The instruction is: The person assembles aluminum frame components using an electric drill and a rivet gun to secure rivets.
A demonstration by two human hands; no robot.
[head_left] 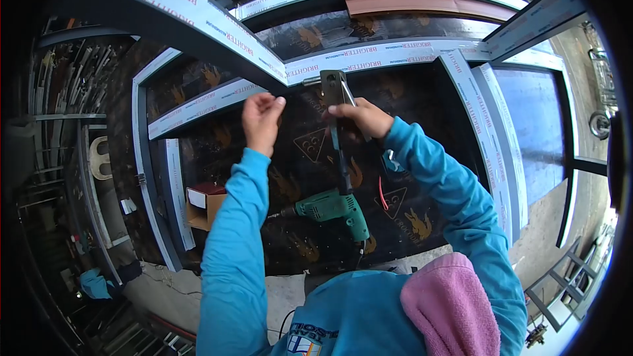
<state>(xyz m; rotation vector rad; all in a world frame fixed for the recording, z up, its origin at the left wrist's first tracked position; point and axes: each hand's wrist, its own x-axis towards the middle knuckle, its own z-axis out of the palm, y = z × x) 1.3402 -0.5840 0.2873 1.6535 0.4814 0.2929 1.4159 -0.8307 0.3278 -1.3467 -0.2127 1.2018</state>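
Fingers, your right hand (366,120): clamped on riveter (333,84).
Fingers, your left hand (262,122): curled; cannot tell if holding.
Drill (335,209): on board (310,175), near you.

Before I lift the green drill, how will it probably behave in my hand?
The drill will likely feel nose-heavy, since its thick body sits forward of the handle. The cord at the handle's end would probably drag behind. Lying on its side, it seems unlikely to roll.
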